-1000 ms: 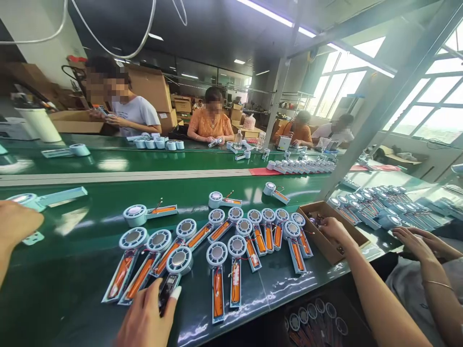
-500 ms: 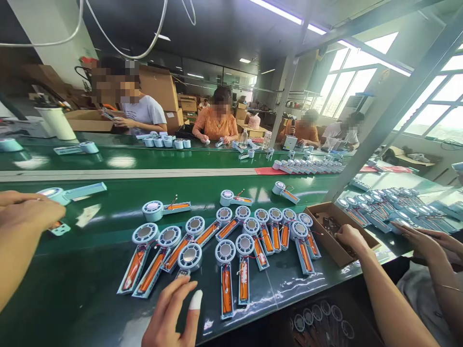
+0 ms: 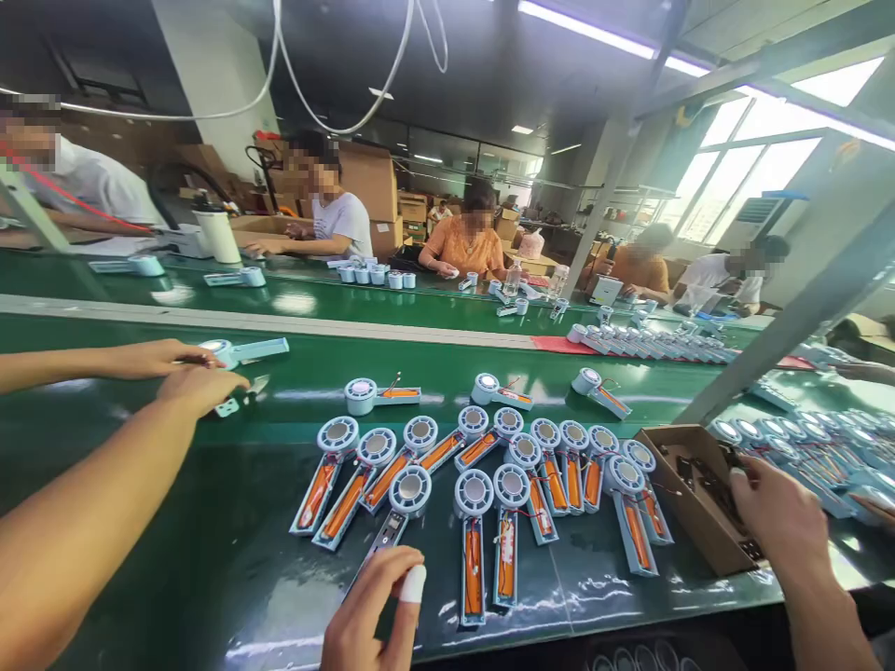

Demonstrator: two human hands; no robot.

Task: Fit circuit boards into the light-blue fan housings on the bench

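- Head view, left side of the work: the left hand (image 3: 353, 629) was just beside the near light-blue unit (image 3: 411, 488), over its handle's lower end. Its fingers were loosely bent, thumb close to the index tip, nothing visible between them; whether they touched the handle could not be told.
- Head view, that unit: it lay face up, a dark grey panel (image 3: 389, 535) in its handle, angled toward the hand, probably for easy reach.
- Head view, right side: the right hand (image 3: 779, 513) was bent into the cardboard box (image 3: 689, 517) among dark parts (image 3: 706, 480). Its fingertips were partly hidden, so their grip could not be told. The box stood near that hand, presumably to keep the parts handy.
- Head view, between: other units (image 3: 474, 570) lay open side up, apparently leaving their orange packs and wires accessible.
- Head view, far left: a co-worker's hands (image 3: 199, 387) were beside another unit (image 3: 258, 350).
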